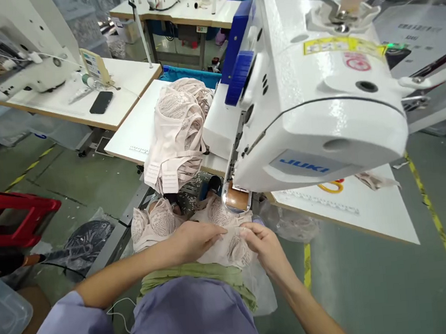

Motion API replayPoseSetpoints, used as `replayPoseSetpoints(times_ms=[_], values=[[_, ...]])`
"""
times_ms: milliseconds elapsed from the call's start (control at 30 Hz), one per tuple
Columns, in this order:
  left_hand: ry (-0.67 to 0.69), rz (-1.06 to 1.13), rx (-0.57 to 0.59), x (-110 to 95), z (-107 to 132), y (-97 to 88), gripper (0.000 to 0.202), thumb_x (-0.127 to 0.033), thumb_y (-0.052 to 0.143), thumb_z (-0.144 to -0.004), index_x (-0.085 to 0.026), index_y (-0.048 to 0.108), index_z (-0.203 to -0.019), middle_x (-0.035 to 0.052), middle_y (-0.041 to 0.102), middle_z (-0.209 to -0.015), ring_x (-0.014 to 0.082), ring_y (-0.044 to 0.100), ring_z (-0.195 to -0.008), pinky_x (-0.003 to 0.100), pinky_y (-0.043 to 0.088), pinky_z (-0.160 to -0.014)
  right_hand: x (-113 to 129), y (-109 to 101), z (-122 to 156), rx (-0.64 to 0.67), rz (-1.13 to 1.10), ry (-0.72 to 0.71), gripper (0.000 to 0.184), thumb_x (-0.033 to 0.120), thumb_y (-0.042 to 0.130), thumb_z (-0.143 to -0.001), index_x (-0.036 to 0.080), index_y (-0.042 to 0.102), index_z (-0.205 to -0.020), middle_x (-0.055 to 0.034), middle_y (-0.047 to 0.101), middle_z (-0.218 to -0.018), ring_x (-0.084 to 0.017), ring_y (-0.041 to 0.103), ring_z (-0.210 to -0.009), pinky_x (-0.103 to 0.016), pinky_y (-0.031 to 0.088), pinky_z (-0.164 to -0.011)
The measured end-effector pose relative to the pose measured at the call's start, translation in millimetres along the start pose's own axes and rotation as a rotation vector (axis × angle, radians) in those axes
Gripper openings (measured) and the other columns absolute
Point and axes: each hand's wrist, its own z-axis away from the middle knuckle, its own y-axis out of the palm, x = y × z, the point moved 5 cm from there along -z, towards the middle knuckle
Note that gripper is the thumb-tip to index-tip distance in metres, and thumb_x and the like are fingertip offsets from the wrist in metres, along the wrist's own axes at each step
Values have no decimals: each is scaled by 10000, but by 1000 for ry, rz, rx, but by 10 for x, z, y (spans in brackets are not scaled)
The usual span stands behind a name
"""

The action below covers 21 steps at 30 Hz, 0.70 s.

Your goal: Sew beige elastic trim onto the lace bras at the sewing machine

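The fingers of the left hand [197, 237] and right hand [263, 243] are pinched on a thin, pale edge of a bra [222, 250], the tips nearly meeting; exactly which part they grip is hard to make out, light cloth against light cloth. The bra spreads below and behind the fingertips, its lace patterned and its cups rounded, partly covered by the left hand. Just beyond the fingers, a sewing machine [320, 128] of glossy white casing hides its own needle area; under its head sits a rounded metal end with a smooth brown plate [238, 199]. Left of the fingers lies a second bra [162, 220], its lower part behind the forearm. Below them is crumpled green cloth [193, 273], and clear, wrinkled plastic [261, 290] partly behind the right wrist. Farther ahead, a floppy pile of bras [180, 119] with tangled straps drapes over a smooth white tabletop [127, 125], the lower layers buried. Far right of the fingers, yellow-handled scissors [333, 187] are mostly hidden by the machine.
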Motion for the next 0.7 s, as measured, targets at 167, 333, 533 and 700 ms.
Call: replayPoseSetpoints(times_ms=[167,333,533,700], values=[[67,-212,94,-129,43,-14,208,-255,435,-990,-177,580,-1117,19,655,-712,171,573,-576,253,355,-537,509,227,132,278,418,-463,154,305,606,-914,249,738,-858,-105,657,-1139,-254,625,-1060,-373,517,-849],[114,-78,27,-200,52,-100,178,-219,452,-974,-177,606,-893,50,655,-795,172,614,-713,257,443,-646,656,371,208,439,375,-503,138,197,537,-948,235,670,-952,-62,683,-986,-180,650,-902,-297,521,-771],[69,184,-108,-151,122,-232,193,-259,509,-980,-171,681,-968,68,720,-894,162,666,-831,239,491,-753,571,409,287,348,444,-619,120,169,513,-946,232,602,-894,-56,641,-893,-177,607,-817,-303,489,-700],[26,168,-54,-152,140,-214,172,-256,527,-970,-185,683,-980,63,732,-923,173,672,-852,256,493,-765,603,479,373,252,516,-733,119,126,511,-923,226,573,-904,-52,645,-867,-176,603,-796,-302,495,-689]])
